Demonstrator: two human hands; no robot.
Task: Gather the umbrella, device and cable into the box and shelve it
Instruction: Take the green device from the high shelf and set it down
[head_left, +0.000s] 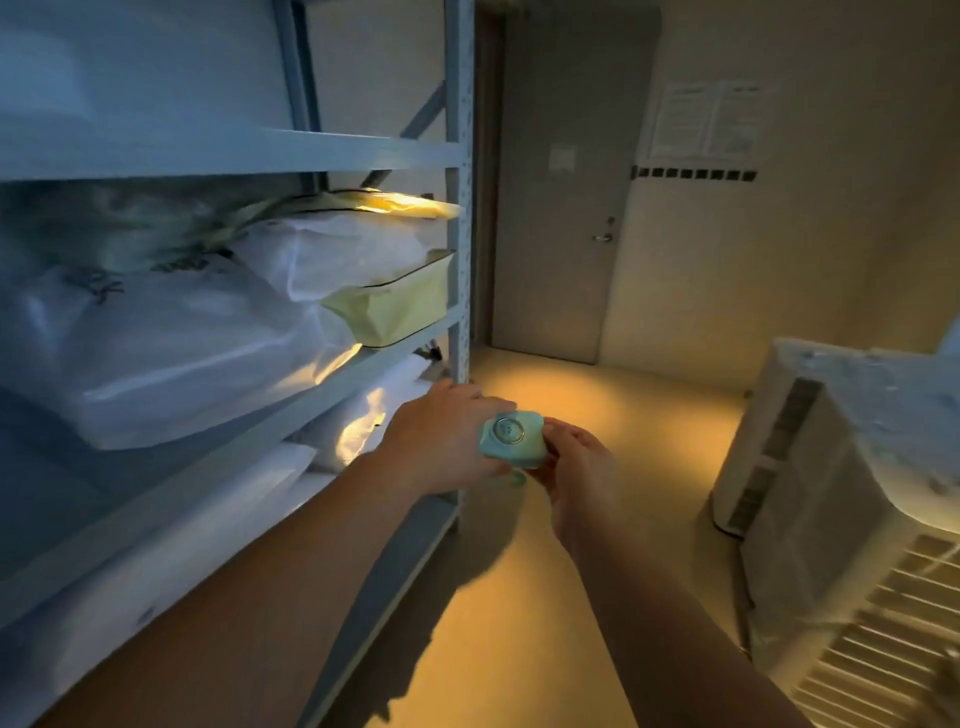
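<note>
Hands are both gripping the little mint-green device (511, 434) in mid-air, left hand (447, 441) and right hand (576, 467) pinching it from either side, just beside the grey shelf rack's (460, 260) corner post.

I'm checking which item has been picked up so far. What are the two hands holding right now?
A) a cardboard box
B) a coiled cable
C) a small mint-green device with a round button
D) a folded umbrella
C: the left hand and the right hand together hold a small mint-green device with a round button on its face, beside the metal shelf.
</note>
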